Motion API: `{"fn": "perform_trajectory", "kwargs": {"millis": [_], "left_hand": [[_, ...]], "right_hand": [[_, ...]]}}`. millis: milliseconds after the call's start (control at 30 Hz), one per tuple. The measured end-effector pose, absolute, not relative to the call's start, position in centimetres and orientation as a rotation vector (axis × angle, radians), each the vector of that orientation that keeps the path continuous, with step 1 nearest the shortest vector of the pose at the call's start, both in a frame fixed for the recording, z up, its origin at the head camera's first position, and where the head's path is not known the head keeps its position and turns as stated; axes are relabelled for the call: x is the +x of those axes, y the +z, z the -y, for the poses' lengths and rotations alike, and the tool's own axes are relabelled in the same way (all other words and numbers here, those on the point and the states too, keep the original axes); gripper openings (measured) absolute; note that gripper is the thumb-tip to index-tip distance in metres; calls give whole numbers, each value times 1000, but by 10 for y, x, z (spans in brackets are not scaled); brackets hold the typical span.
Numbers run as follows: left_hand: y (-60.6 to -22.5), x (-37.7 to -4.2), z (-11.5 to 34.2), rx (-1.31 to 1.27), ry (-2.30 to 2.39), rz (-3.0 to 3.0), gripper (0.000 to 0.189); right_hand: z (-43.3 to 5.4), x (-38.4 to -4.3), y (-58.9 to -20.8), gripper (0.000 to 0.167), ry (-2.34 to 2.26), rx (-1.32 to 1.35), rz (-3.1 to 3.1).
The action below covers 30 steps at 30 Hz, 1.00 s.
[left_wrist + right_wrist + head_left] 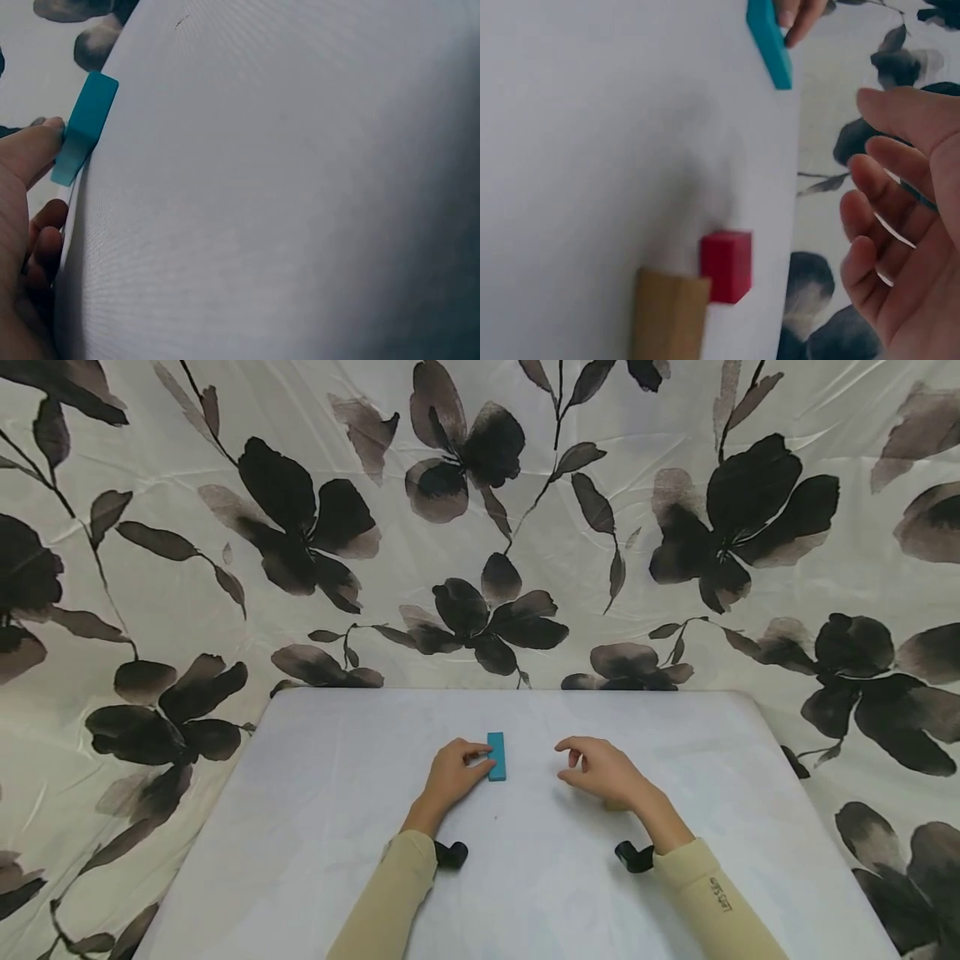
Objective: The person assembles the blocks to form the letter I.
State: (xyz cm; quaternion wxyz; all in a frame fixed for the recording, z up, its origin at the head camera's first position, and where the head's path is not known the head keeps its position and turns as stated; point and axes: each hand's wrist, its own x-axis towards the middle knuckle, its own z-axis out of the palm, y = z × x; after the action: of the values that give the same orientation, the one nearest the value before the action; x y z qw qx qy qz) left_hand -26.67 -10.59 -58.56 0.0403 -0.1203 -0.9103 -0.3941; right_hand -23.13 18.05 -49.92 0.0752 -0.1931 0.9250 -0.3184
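Observation:
A teal rectangular block [498,757] lies lengthwise on the white table. My left hand [454,772] is at its left side, with thumb and index fingertips touching that edge a little apart from each other. In the left wrist view the fingertips meet one long side of the block, while the other fingers bend below. My right hand [604,772] hovers above the table to the right, holding nothing, its fingers loosely bent. Beneath it are a red block [726,266] and a wooden tan block [669,315], close together; in the head view the right hand mostly hides them.
The white tabletop [525,893] ends in a rounded back edge. Behind and around it hangs or lies floral cloth [525,543]. Each wrist carries a black camera mount, and both arms have beige sleeves [390,893].

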Motion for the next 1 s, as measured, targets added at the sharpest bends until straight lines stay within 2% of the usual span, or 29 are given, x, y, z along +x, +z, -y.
{"fn": "perform_trajectory", "kwargs": {"millis": [200, 533, 1000], "left_hand": [[-584, -264, 100, -377, -1224, 2798, 27], [-588, -268, 103, -380, -1195, 2796, 32], [-582, -267, 104, -377, -1169, 2838, 35]], "right_hand": [[-214, -209, -513, 32, -971, -529, -2907], [-258, -179, -538, 28, -1043, -373, -3022], [-281, -162, -559, 34, -1123, -367, -3057]]}}
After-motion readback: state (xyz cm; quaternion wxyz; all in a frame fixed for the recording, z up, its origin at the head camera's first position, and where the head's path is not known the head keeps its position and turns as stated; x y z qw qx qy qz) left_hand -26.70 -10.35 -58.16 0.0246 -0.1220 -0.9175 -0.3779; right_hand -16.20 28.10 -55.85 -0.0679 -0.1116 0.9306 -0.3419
